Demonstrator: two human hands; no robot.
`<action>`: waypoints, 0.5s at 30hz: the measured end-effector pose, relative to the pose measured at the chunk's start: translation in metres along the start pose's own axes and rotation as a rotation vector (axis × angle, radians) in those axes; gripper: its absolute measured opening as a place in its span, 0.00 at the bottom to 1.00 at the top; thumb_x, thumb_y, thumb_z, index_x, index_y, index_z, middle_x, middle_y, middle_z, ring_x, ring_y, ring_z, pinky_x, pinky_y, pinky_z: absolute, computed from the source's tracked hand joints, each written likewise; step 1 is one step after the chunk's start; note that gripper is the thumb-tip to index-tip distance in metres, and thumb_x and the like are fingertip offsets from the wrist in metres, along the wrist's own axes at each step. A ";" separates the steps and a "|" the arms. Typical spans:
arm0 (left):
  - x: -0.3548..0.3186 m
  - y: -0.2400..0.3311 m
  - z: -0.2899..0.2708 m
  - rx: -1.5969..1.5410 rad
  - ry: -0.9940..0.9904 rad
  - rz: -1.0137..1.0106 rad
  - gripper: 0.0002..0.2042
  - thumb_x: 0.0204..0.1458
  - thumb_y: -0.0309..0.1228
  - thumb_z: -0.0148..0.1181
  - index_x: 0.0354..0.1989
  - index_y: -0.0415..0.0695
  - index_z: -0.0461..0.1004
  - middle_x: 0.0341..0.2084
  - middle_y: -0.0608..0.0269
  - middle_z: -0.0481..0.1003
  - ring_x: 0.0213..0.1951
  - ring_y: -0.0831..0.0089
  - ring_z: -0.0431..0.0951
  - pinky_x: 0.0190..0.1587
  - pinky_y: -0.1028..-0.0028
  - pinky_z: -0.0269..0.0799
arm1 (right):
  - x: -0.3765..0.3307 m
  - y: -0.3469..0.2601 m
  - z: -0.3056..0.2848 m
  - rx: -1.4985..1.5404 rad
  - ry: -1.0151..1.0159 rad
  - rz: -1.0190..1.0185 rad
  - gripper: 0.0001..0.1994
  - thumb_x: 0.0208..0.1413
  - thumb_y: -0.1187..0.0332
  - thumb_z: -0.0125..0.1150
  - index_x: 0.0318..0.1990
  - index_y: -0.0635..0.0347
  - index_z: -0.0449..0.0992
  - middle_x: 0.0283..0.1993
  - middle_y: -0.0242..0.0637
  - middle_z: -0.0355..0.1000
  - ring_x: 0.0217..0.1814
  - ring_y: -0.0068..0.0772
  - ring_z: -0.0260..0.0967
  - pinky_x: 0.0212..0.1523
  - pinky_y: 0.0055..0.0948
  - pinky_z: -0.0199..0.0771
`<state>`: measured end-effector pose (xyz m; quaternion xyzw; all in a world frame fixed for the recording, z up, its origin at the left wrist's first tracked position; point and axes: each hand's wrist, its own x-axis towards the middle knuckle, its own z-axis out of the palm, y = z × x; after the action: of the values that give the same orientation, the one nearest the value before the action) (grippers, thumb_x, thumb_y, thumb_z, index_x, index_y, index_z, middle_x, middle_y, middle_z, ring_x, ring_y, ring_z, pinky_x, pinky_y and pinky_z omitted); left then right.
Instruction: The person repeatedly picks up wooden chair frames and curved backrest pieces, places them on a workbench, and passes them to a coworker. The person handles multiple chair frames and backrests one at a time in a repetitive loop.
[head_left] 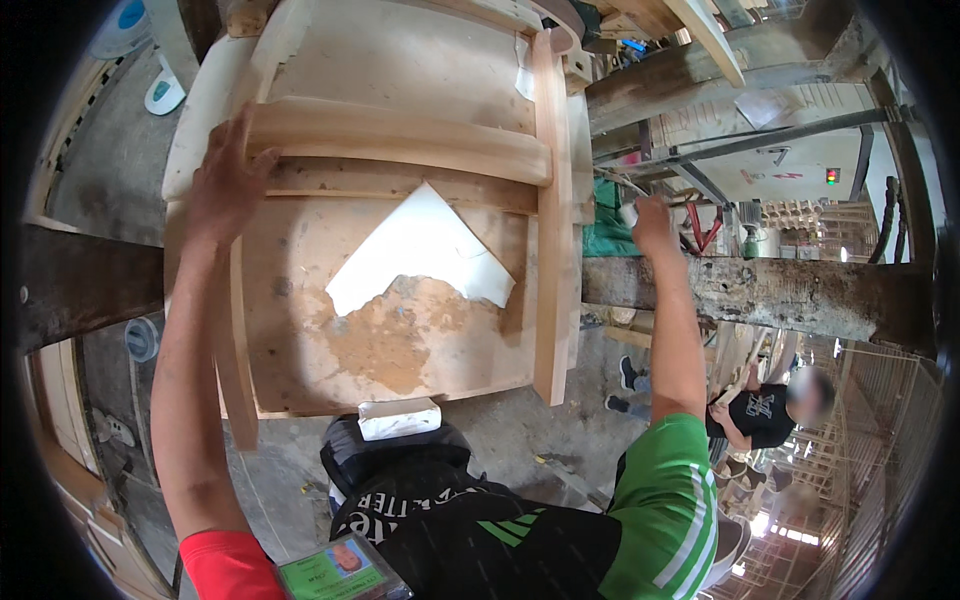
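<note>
Here we are with the wooden frame (pixel 552 290) lying across the surface (pixel 470 370), upper middle of the frame of view, and I'd call its basic shape already made: the long rails run down either side and the pale crossbar (pixel 400 135) spans them. My left hand (pixel 225 190) is at the upper-left corner, fingers spread over the joint; how hard they grip, I can't tell. Over on the right, my right hand (pixel 652 225) has its fingers closed round a small pale thing (pixel 629 213), too small to identify, beside green cloth (pixel 607 225). That hand is away from the wood, so I judge work remains, though which joints need it doesn't show.
</note>
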<state>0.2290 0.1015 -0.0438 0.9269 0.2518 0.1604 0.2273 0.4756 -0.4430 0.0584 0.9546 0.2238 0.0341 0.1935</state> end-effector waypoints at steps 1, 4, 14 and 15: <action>0.001 0.000 0.001 -0.011 -0.004 0.013 0.32 0.63 0.42 0.60 0.75 0.54 0.58 0.68 0.50 0.65 0.66 0.48 0.70 0.66 0.53 0.67 | -0.005 -0.001 0.003 0.046 0.069 0.021 0.11 0.54 0.80 0.54 0.43 0.60 0.78 0.51 0.54 0.74 0.52 0.61 0.75 0.49 0.52 0.77; 0.000 0.009 -0.003 -0.013 -0.047 -0.018 0.33 0.62 0.42 0.60 0.74 0.54 0.58 0.68 0.49 0.65 0.65 0.47 0.71 0.65 0.51 0.67 | -0.027 -0.036 -0.002 0.199 0.240 0.061 0.14 0.58 0.77 0.54 0.50 0.60 0.79 0.52 0.53 0.76 0.54 0.59 0.75 0.51 0.50 0.77; -0.001 -0.001 -0.006 -0.028 -0.024 -0.011 0.35 0.61 0.45 0.61 0.76 0.54 0.56 0.65 0.48 0.66 0.63 0.47 0.72 0.63 0.50 0.69 | -0.216 -0.158 0.016 1.041 -0.070 0.447 0.27 0.67 0.56 0.62 0.63 0.67 0.68 0.40 0.49 0.79 0.35 0.39 0.81 0.37 0.36 0.79; -0.002 0.001 -0.006 -0.034 -0.030 -0.010 0.36 0.60 0.45 0.61 0.76 0.54 0.56 0.65 0.48 0.66 0.63 0.47 0.72 0.63 0.50 0.69 | -0.228 -0.160 0.017 1.135 -0.168 0.555 0.28 0.66 0.56 0.63 0.64 0.67 0.66 0.38 0.47 0.79 0.33 0.37 0.81 0.35 0.35 0.79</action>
<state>0.2257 0.1014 -0.0387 0.9239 0.2505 0.1497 0.2474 0.2069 -0.4174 -0.0138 0.9304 -0.0645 -0.1160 -0.3417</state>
